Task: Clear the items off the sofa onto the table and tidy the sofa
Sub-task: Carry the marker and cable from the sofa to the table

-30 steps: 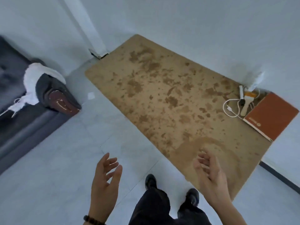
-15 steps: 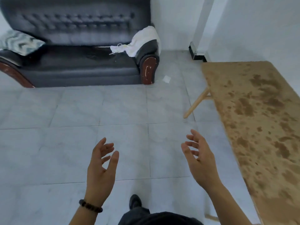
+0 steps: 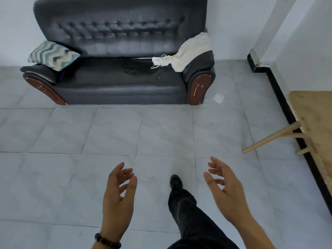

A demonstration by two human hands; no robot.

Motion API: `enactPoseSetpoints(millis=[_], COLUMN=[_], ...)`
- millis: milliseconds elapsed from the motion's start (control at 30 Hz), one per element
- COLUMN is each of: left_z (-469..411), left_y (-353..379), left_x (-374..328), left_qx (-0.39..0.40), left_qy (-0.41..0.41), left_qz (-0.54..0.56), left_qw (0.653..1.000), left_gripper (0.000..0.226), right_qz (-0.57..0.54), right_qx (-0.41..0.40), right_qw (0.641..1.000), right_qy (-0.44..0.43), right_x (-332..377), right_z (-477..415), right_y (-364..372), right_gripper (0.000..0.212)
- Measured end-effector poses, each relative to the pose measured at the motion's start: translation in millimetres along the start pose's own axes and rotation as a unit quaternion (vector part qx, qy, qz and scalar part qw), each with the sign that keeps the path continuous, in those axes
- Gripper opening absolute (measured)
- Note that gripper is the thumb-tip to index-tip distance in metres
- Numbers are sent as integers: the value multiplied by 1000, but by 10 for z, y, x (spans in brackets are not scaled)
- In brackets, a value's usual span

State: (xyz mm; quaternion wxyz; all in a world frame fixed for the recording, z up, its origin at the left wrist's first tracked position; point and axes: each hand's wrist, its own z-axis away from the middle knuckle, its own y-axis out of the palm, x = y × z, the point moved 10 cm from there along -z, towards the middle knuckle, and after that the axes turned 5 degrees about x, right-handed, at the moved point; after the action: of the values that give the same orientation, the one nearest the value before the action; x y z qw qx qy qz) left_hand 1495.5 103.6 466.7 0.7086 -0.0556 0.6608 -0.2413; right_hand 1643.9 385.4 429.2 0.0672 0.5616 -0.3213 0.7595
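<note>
Pale, crumpled cloth (image 3: 191,51) lay draped over the sofa's (image 3: 118,33) right armrest, at one o'clock; it looked light and limp, best gathered in a bunch (loose threads trailed). A patterned cushion (image 3: 53,55) sat at eleven. Left hand (image 3: 117,198) and right hand (image 3: 227,190) hung empty, fingers spread, over bare floor; the table (image 3: 316,112) stood at three.

View swung from table (image 3: 312,112) to face sofa (image 3: 118,69) squarely, sofa nearer — one foot (image 3: 176,182) stepped forward
</note>
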Motion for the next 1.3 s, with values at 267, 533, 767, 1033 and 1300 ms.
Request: enactPoseSetpoints(millis=[267,533,767,1033,1300], left_z=[-2232,-3956,-5913,-8155,-9792], left_y=[-286,-744,-881,-1037,-451], left_x=[-753,-713,-276,-852,-722], left_qx=[-31,-97,-56,29,101], left_qy=[20,-5,-44,16,-3], left_qz=[-22,15,28,-25,-48], left_qw=[999,995,997,999,994], left_gripper=[41,48,44,39,39], right_qz=[0,45,68,5,-50], right_qx=[47,119,124,43,4], right_qw=[998,990,990,999,993], right_qy=[-30,-60,-19,5,109], right_x=[1071,1970,2188,2939,2582], right_z=[-2457,-4437,-5939,-7481,-8808], right_y=[535,1507,2522,2873,3223], right_gripper=[45,44,42,45,40])
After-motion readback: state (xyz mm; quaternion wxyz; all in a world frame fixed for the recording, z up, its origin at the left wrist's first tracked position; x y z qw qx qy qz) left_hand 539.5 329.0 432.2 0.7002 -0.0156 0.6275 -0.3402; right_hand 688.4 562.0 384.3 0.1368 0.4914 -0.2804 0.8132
